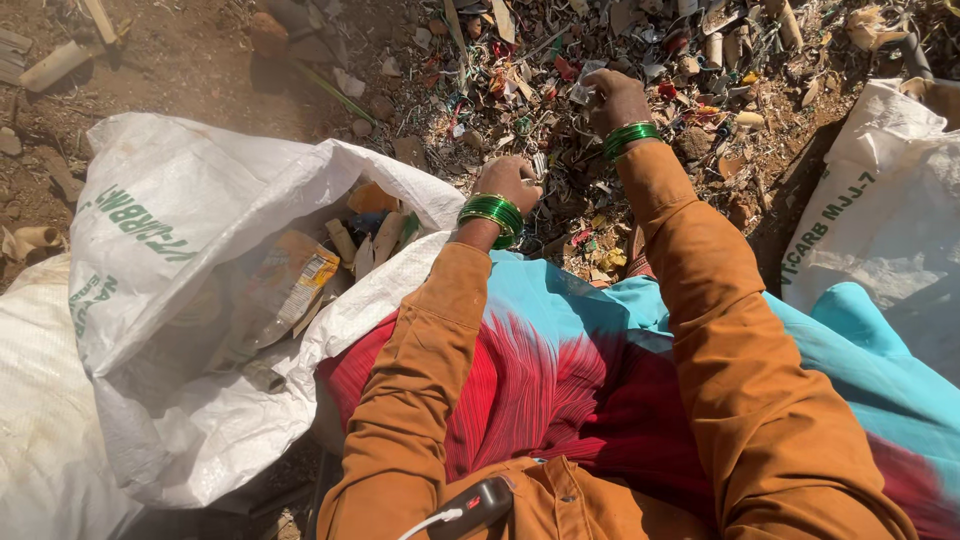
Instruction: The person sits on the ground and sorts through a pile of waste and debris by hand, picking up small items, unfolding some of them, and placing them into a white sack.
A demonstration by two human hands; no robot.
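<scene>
My right hand (612, 100) reaches into a heap of mixed scrap (600, 70) on the ground, fingers pinched on a small clear plastic scrap (588, 85). My left hand (510, 182) rests lower on the same heap, fingers curled around small bits I cannot identify. Both wrists carry green bangles and orange sleeves. An open white woven sack (190, 290) lies just left of my left hand, with cardboard and wrapper pieces (300, 280) inside.
A second white sack (880, 230) stands at the right edge. Red and turquoise cloth (560, 370) covers my lap. Bare dirt (180, 60) with stones and cardboard tubes lies at the upper left. A small black device with a white cable (470, 508) sits at my chest.
</scene>
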